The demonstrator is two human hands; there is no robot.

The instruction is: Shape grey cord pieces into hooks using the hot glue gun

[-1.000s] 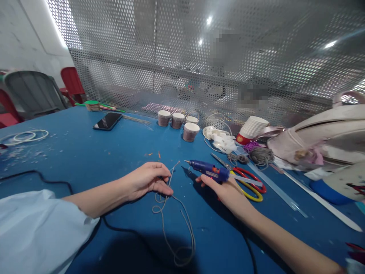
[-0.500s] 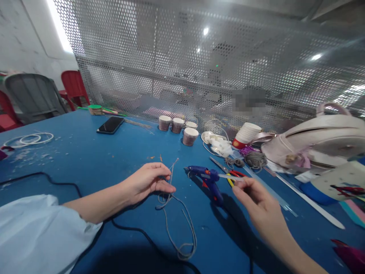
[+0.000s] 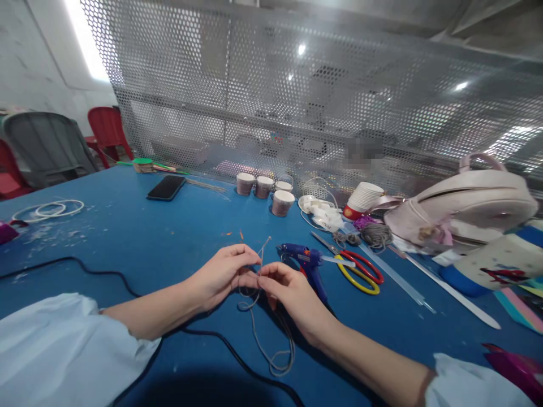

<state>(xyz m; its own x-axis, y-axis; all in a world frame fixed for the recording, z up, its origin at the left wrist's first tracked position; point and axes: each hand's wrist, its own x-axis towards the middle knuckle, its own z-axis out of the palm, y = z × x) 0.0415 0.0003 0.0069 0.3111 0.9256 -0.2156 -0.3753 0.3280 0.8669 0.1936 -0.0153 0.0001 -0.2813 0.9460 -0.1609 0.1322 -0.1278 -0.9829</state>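
Thin grey yarn [image 3: 257, 333] runs up between my two hands, with its loose loops lying on the blue table below. My left hand [image 3: 231, 274] pinches it, and a thin end sticks up past the fingertips. Close against it, my right hand [image 3: 285, 285] has its thumb and fingertips closed on the same yarn. Just behind the right hand lies a blue glue gun [image 3: 303, 254] on its side, a clear glue stick [image 3: 338, 260] poking out of its back. Scissors [image 3: 358, 274] with red and yellow handles lie to the right of it.
Several wrapped cups [image 3: 283, 204] stand toward the back, near a stack of paper cups [image 3: 363, 198]. A phone [image 3: 166, 187] lies at the back left. At the right are a pale bag [image 3: 466, 203] and a grey yarn ball [image 3: 375, 236]. A black cord [image 3: 212, 334] crosses the front.
My right hand has let go of the glue stick at the back of the glue gun and moved left to the yarn. My left hand stays on the yarn.
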